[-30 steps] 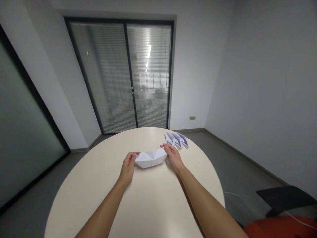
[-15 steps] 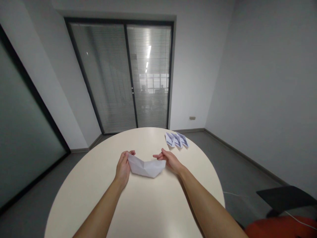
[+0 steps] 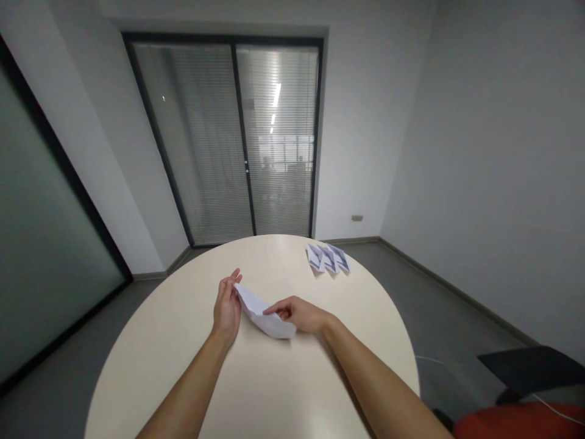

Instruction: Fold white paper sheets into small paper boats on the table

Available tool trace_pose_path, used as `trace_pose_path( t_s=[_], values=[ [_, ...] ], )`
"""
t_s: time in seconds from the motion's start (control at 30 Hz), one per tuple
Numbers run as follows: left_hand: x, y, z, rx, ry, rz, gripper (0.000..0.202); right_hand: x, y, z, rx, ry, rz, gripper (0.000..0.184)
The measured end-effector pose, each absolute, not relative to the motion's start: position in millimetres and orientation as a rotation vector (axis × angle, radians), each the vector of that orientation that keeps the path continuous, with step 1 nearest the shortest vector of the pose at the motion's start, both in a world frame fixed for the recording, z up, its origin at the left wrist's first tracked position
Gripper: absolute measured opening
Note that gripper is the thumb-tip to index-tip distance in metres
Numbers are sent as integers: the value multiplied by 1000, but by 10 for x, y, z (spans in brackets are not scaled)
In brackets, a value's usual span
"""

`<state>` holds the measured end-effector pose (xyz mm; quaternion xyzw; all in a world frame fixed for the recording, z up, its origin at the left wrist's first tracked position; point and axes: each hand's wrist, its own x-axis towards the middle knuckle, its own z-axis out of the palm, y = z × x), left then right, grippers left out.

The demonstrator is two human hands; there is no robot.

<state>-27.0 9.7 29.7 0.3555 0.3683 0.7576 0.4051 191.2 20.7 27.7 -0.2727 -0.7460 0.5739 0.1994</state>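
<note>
A folded white sheet of paper point(image 3: 262, 317), long and boat-like in outline, slants down to the right above the table. My left hand point(image 3: 227, 308) pinches its upper left end between thumb and fingers, some fingertips extending past it. My right hand point(image 3: 297, 313) is at the paper's right half, with the index finger laid along the upper edge and the other fingers curled at the fold. Its thumb is hidden. Toward the back right of the table lie three folded white paper pieces point(image 3: 328, 258) in an overlapping row.
The round cream table point(image 3: 256, 390) carries all the paper. To the lower right are a red chair seat point(image 3: 516, 421) and a dark panel point(image 3: 530, 369), with a thin white cable nearby. Beyond the table stands a glass partition with blinds point(image 3: 219, 140).
My right hand has moved left and down from the paper's right tip onto its upper edge, its fingers curling in. The paper has tilted, its right end lower and nearer me.
</note>
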Motion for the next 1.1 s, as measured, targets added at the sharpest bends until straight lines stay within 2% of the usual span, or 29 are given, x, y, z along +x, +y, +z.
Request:
trace_pose_path(
  t_s=[0.07, 0.17, 0.23, 0.33, 0.4, 0.53, 0.6, 0.8, 1.0, 1.1],
  values=[
    [-272, 76, 303, 906, 920, 1883, 29, 1886, 234, 231, -829, -2089, 1415, 52],
    [-243, 22, 296, 949, 922, 1801, 38, 1892, 256, 219, -916, -2128, 918, 55],
    [-189, -5, 269, 966, 931, 1737, 56, 1917, 244, 245, -949, -2167, 635, 65],
    [-63, -10, 202, 958, 952, 1602, 91, 1946, 201, 298, -972, -2243, 431, 79],
    [24, 0, 165, 997, 949, 1564, 98, 1945, 172, 326, -956, -2282, 387, 85],
    [105, 20, 144, 1069, 961, 1534, 75, 1910, 160, 326, -849, -2287, 431, 93],
    [84, 33, 139, 1024, 987, 1537, 65, 1896, 176, 292, -800, -2252, 505, 92],
    [-43, 82, 44, 947, 1059, 1535, 51, 1910, 196, 221, -953, -2183, 629, 60],
    [-84, 128, -69, 1090, 1083, 1540, 50, 1919, 158, 301, -1155, -2227, 485, 54],
    [-88, 128, -83, 1115, 1108, 1533, 51, 1908, 135, 353, -1247, -2242, 417, 40]
  ],
)
